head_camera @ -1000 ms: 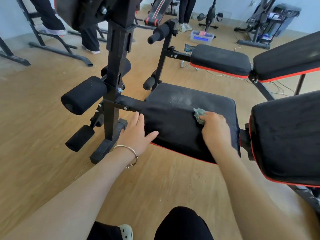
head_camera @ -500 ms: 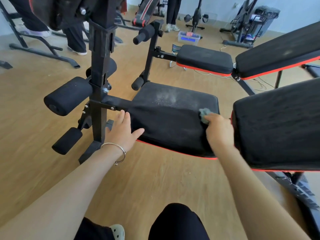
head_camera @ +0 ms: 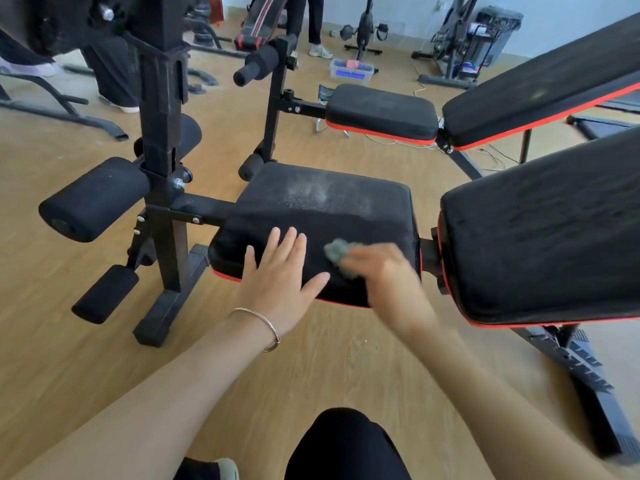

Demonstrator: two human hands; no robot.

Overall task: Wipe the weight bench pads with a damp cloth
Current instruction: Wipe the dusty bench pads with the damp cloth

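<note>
The black seat pad [head_camera: 322, 202] with a red lower edge lies in the middle of the view, with a pale dusty patch near its far side. My left hand [head_camera: 280, 271] rests flat on the pad's near left part, fingers spread. My right hand [head_camera: 381, 275], blurred by motion, presses a small grey-green cloth [head_camera: 337, 251] onto the pad's near middle. The black back pad [head_camera: 543, 237] rises to the right of the seat.
A black upright frame [head_camera: 162, 168] with foam rollers [head_camera: 93, 199] stands left of the seat. A second bench [head_camera: 381, 109] sits behind. Farther back are exercise machines, a clear plastic box [head_camera: 351, 71], cables on the wooden floor and people's legs. My knee [head_camera: 343, 445] is at the bottom.
My right hand has swept the cloth leftward from the seat's right edge toward its middle. My left hand has shifted from the pad's left edge onto its top. The view moved closer.
</note>
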